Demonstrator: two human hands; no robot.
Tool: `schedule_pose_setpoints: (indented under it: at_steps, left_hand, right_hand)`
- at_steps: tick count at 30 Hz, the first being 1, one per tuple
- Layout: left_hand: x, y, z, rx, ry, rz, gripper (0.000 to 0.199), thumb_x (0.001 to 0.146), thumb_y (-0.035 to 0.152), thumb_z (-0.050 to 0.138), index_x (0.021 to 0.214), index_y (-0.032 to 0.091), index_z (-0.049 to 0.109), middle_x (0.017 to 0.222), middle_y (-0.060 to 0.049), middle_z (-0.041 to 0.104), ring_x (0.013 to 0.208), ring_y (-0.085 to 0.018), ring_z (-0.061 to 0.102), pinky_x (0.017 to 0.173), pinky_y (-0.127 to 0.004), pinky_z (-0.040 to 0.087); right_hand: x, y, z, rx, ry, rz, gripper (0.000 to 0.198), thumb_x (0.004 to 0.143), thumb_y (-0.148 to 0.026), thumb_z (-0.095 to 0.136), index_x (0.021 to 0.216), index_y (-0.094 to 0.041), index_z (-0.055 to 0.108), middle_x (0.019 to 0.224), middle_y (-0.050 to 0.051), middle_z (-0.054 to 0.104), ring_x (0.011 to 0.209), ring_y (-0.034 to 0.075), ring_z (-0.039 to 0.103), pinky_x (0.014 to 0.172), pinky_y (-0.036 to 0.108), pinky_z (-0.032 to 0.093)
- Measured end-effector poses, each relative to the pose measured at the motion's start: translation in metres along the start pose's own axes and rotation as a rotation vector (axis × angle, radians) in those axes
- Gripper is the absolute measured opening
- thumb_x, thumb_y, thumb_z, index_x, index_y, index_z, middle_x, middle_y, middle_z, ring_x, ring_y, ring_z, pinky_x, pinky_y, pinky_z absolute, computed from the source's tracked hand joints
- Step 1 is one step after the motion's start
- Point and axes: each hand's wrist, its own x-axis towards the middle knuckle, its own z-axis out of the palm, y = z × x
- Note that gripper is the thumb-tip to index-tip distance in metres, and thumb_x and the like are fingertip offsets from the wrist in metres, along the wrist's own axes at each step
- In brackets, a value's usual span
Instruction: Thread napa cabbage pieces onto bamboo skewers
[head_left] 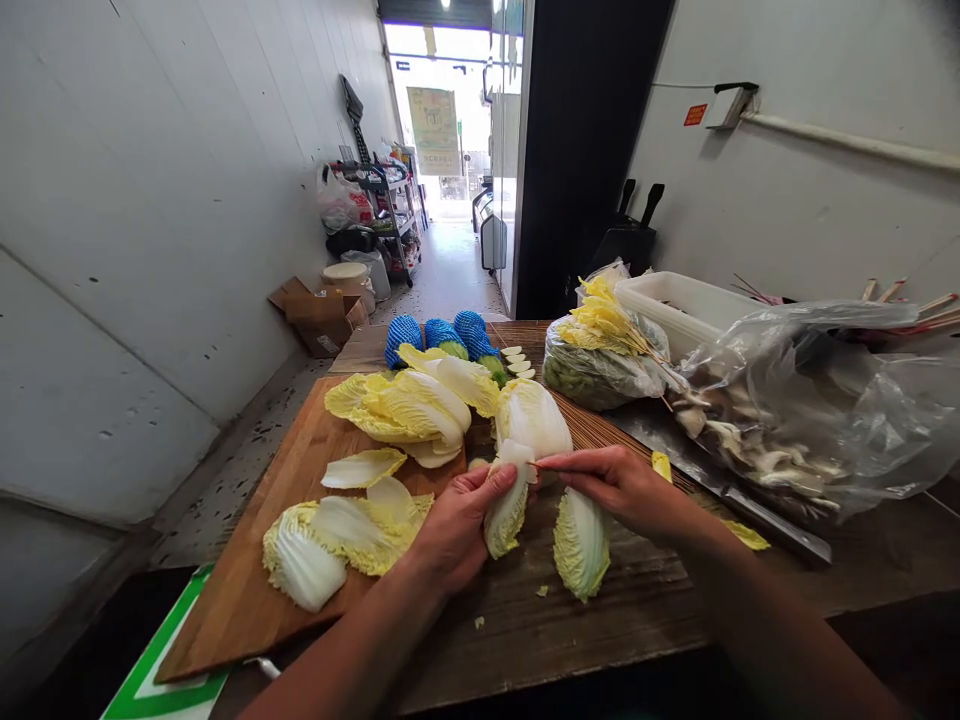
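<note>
While the left hand (459,530) grips a small cabbage leaf (504,520) between its thumb and fingers, the right hand (619,485) has its fingers pinched on a thin stick (535,464) at the leaf's far end. Held above the bench (645,605), right of the cutting board (240,610), the leaf is narrow and oblong: its far stalk smooth, white and slightly translucent, its near end pale yellow, crinkled and frilly along the right edge.
</note>
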Motion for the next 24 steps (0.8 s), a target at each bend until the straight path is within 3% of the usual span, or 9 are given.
schedule_pose_setpoints:
  at_steps: [13, 24]
  left_hand:
    - [0.0000, -0.0041, 0.0006, 0.009, 0.001, 0.007, 0.021, 0.065, 0.024, 0.073, 0.080, 0.008, 0.071, 0.073, -0.010, 0.070, 0.064, -0.013, 0.062, 0.063, -0.021, 0.048]
    - [-0.0003, -0.0041, 0.0014, -0.051, -0.016, 0.001, 0.022, 0.068, 0.023, 0.072, 0.085, 0.009, 0.070, 0.073, -0.008, 0.070, 0.067, -0.014, 0.063, 0.066, -0.022, 0.049]
  right_hand:
    - [0.0008, 0.0017, 0.0051, -0.010, 0.012, 0.021, 0.027, 0.084, -0.027, 0.055, 0.106, -0.019, 0.068, 0.102, 0.005, 0.070, 0.090, 0.020, 0.065, 0.081, 0.032, 0.052]
    - [0.0000, -0.0011, 0.0045, -0.002, -0.020, 0.001, 0.031, 0.087, -0.026, 0.052, 0.116, -0.021, 0.062, 0.107, 0.004, 0.068, 0.097, 0.020, 0.063, 0.086, 0.033, 0.050]
